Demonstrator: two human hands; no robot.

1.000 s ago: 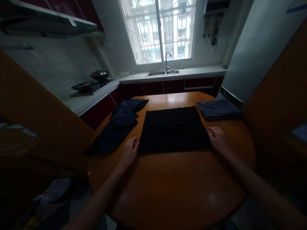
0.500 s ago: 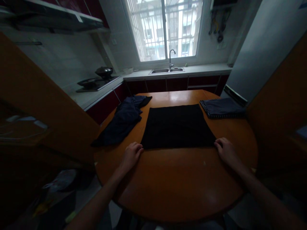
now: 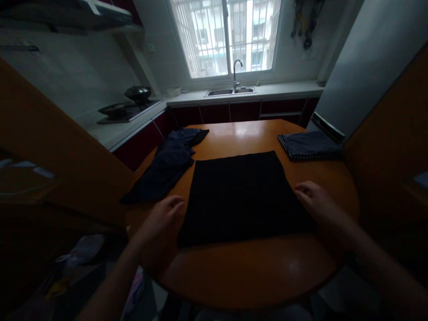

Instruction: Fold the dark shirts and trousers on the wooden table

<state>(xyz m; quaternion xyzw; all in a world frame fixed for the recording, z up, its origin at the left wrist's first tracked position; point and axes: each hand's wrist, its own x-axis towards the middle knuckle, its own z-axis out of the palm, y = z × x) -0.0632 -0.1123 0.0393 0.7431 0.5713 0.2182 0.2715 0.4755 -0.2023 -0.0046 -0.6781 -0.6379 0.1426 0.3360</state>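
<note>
A black cloth (image 3: 240, 196) lies flat as a folded rectangle in the middle of the round wooden table (image 3: 254, 272). My left hand (image 3: 160, 225) is at the cloth's left edge near the front corner, fingers curled in around the edge. My right hand (image 3: 312, 200) is at the right edge, fingers held together and bent over the fabric. The dim light hides how firm either grip is.
A crumpled dark garment (image 3: 167, 162) hangs over the table's left rim. A folded grey cloth (image 3: 309, 145) sits at the far right. Beyond are a counter with a sink (image 3: 230, 92), a stove with a wok (image 3: 137, 93), and a fridge (image 3: 364, 67) on the right.
The black cloth has slid toward me across the table. Both hands came back with it and now sit along its sides rather than at the front corners.
</note>
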